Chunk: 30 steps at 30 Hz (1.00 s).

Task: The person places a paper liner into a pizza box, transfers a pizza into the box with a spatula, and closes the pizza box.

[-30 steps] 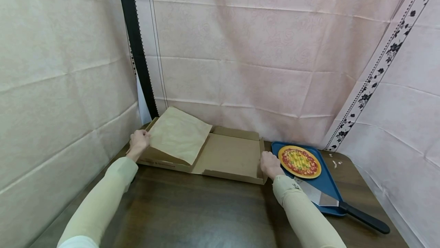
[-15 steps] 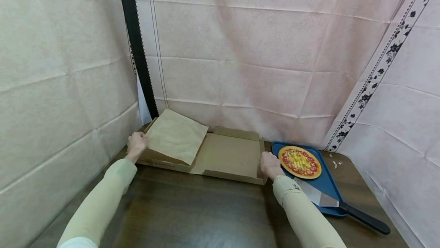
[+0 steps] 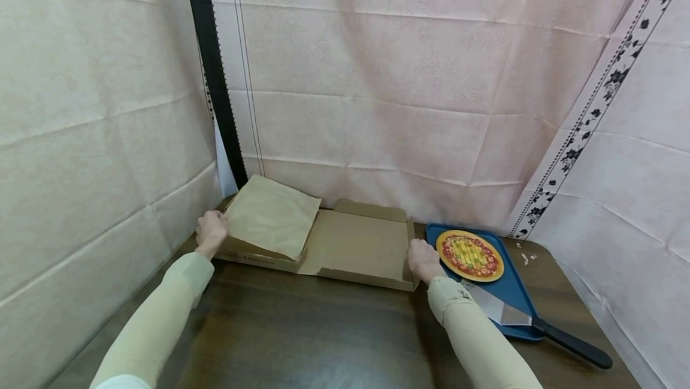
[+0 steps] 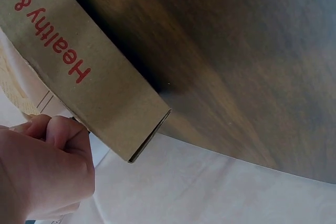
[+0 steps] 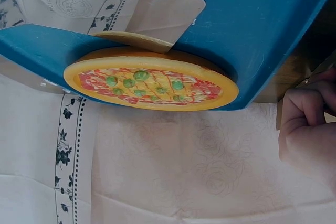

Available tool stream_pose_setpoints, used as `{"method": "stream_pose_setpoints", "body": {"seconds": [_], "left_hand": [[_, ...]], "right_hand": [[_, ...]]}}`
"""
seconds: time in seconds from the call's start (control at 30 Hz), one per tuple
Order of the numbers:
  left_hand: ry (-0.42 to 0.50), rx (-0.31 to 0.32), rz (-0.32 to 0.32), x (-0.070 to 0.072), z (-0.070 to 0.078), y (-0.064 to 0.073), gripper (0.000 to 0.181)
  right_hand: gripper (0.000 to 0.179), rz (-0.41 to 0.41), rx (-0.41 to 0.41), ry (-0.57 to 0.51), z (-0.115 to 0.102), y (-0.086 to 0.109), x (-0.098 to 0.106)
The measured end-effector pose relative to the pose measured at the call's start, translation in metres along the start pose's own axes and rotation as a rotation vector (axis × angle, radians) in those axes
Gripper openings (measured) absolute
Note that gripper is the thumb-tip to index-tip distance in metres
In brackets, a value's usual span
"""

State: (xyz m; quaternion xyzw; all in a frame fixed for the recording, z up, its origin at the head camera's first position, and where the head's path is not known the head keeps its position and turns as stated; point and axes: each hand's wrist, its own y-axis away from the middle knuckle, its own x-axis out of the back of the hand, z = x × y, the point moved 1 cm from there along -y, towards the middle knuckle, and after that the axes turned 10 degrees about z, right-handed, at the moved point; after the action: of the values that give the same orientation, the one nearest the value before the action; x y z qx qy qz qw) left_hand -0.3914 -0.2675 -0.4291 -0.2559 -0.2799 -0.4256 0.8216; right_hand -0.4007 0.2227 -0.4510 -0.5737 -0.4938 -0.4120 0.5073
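A brown cardboard pizza box [image 3: 366, 239] lies unfolded at the back of the table. Over its left half leans a square sheet of tan paper [image 3: 277, 212], tilted, with its lower edge inside the tray part. My left hand [image 3: 211, 233] pinches the sheet's left edge at the box's left wall; the left wrist view shows curled fingers [image 4: 65, 129] beside the box's printed side [image 4: 79, 66]. My right hand [image 3: 424, 259] grips the right edge of the other half. In the right wrist view that hand's fingers [image 5: 304, 103] are curled at the cardboard, partly cut off by the frame.
Right of the box stands a blue tray [image 3: 509, 284] bearing a pizza [image 3: 470, 255] with red and yellow topping. A pizza server [image 3: 498, 305] with a black handle lies across the tray's near end, its handle over the table [image 3: 323, 341]. Cloth curtains [image 3: 404, 89] stand behind.
My left hand has drawn slightly left and down, and the paper sheet has shifted left and lower with it into the box. The right hand and the box have stayed put.
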Motion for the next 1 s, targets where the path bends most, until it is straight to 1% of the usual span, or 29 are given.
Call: {"method": "stream_pose_setpoints", "body": {"seconds": [0.27, 0.43, 0.57, 0.67, 0.83, 0.9, 1.0], "left_hand": [[-0.019, -0.004, 0.032, -0.0031, -0.0016, 0.0003, 0.032], [-0.027, 0.010, 0.021, -0.0032, -0.0020, 0.0007, 0.032], [-0.035, 0.033, 0.014, -0.0033, -0.0025, 0.0004, 0.036], [-0.040, 0.035, 0.012, -0.0035, -0.0020, 0.0007, 0.038], [-0.056, 0.019, 0.014, -0.0048, -0.0014, 0.0010, 0.040], [-0.068, -0.002, 0.020, -0.0057, -0.0015, 0.0011, 0.040], [-0.102, -0.049, 0.023, -0.0073, -0.0023, 0.0012, 0.040]], "right_hand": [[0.020, -0.004, -0.008, -0.006, 0.0013, 0.0012, -0.0006], [0.020, 0.001, -0.006, -0.007, 0.0013, -0.0003, -0.0004], [0.019, 0.004, -0.002, -0.004, 0.0010, -0.0013, -0.0010], [0.019, 0.003, 0.000, -0.004, 0.0012, -0.0016, -0.0013], [0.019, 0.005, 0.002, 0.001, 0.0009, -0.0013, -0.0009], [0.019, 0.007, 0.003, 0.004, 0.0008, -0.0011, -0.0007], [0.020, 0.009, 0.001, 0.005, 0.0007, -0.0009, -0.0008]]}}
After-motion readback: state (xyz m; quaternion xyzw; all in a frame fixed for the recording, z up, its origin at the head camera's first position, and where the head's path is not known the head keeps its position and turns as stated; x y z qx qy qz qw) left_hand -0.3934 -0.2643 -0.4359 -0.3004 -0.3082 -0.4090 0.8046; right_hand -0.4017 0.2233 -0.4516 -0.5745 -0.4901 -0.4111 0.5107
